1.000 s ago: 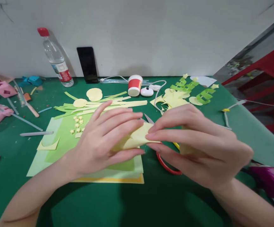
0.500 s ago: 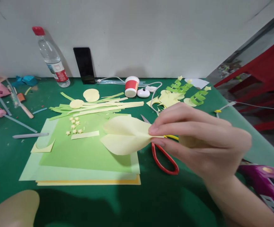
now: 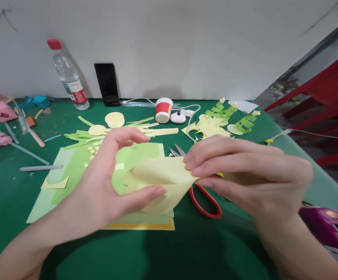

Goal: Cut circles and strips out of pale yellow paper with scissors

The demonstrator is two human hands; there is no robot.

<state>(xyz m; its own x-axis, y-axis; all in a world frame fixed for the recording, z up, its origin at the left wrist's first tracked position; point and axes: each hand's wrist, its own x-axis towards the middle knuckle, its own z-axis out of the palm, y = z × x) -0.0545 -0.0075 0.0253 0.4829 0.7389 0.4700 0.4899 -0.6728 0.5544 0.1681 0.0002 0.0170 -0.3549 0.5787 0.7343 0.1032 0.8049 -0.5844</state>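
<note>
My right hand point(image 3: 244, 175) pinches the right corner of a folded pale yellow paper piece point(image 3: 163, 179) above the green table point(image 3: 186, 249). My left hand point(image 3: 110, 190) has come to the same paper: its thumb presses the paper's lower face and its fingers arch over the top, so it grips the left part. Under the paper lies a stack of green and yellow sheets point(image 3: 69, 175). Red-handled scissors point(image 3: 205, 202) lie just below my right hand, blades pointing away from me.
Cut green and yellow strips and discs point(image 3: 113, 130) lie beyond the sheets. A water bottle point(image 3: 68, 76), a dark phone point(image 3: 107, 83), a red paper cup point(image 3: 163, 109) and a white cable stand by the wall. Pink items sit far left, a purple tool point(image 3: 329, 229) at lower right.
My left hand, which had dropped out of sight half a second ago, has come back up and taken hold of the yellow paper again. The paper has opened wider.
</note>
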